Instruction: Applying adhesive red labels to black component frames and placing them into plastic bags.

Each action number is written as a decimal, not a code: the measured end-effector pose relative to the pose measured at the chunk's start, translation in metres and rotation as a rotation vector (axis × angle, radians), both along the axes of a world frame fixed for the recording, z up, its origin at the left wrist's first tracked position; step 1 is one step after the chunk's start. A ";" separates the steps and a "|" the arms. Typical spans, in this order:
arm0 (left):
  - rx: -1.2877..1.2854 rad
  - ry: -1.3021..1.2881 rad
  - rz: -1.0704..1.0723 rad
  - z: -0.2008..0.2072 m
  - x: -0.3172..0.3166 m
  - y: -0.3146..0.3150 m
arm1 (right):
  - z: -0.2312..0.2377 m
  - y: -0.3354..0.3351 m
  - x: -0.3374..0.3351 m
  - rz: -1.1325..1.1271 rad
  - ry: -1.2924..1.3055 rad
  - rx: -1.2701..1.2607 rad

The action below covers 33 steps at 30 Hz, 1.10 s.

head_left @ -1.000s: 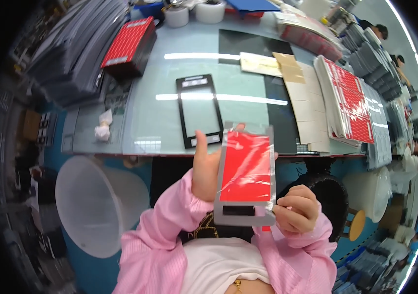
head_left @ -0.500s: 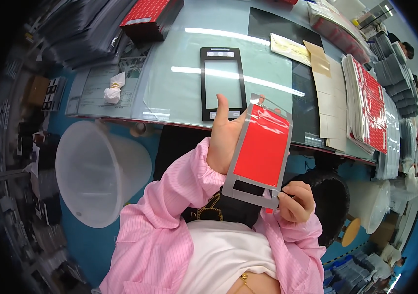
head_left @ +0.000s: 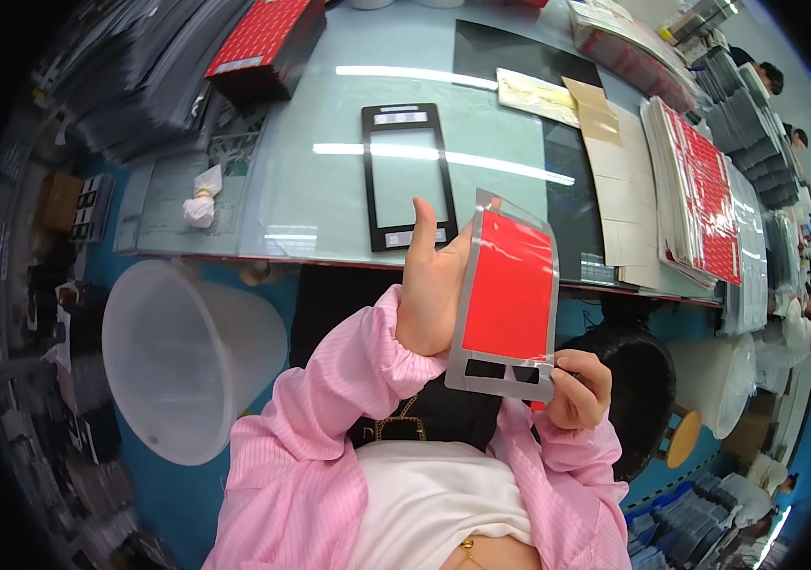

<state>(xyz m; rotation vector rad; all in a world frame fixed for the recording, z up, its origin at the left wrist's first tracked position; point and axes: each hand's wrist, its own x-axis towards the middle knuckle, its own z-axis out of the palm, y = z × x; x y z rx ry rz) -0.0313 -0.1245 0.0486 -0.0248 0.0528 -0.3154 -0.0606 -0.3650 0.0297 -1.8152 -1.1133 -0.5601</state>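
A flat rectangular grey-edged panel [head_left: 511, 285] with a glossy red film over its middle is held above my lap, in front of the table edge. Its near end has a dark slot, and a small red tab [head_left: 537, 406] sticks out below. My left hand [head_left: 432, 294] lies palm up behind the panel's left side, thumb stretched out and apart from it; most of its fingers are hidden behind. At the near right corner, my right hand [head_left: 578, 389] pinches the panel between thumb and fingers. Beyond, a black rectangular frame [head_left: 369, 180] with pale labels lies on the glass-topped table [head_left: 296, 204].
Dark flat sheets [head_left: 130, 76] and a red patterned box [head_left: 263, 43] stand back left. A crumpled white wad [head_left: 202, 197] lies nearer. Cardboard [head_left: 626, 204] and red-and-white packs [head_left: 695, 195] line the right. A white tub [head_left: 187, 361] stands below left; a black bin [head_left: 624, 404] right.
The panel has turned slightly, so its long sides stand more upright in view. Both hands keep the same hold on it. The table and its things have shifted a little left in the picture.
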 end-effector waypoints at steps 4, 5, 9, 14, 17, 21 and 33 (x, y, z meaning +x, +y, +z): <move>0.123 -0.052 0.009 -0.002 0.013 -0.012 | -0.004 -0.011 -0.001 -0.088 0.010 -0.045; 0.187 -0.060 -0.054 -0.017 0.013 -0.016 | -0.008 -0.014 0.002 -0.113 0.040 -0.070; 0.406 0.034 -0.205 -0.041 -0.004 -0.029 | -0.021 -0.030 0.002 -0.211 0.100 -0.135; 0.731 -0.009 -0.466 -0.031 -0.030 -0.017 | -0.030 -0.042 -0.009 -0.291 0.176 -0.153; 0.803 0.064 -0.474 -0.037 -0.042 -0.014 | -0.037 -0.046 -0.012 -0.303 0.223 -0.148; 0.925 0.084 -0.450 -0.044 -0.050 -0.015 | -0.042 -0.044 -0.015 -0.288 0.254 -0.098; 0.872 0.153 -0.436 -0.049 -0.047 -0.017 | -0.041 -0.046 -0.016 -0.278 0.272 -0.118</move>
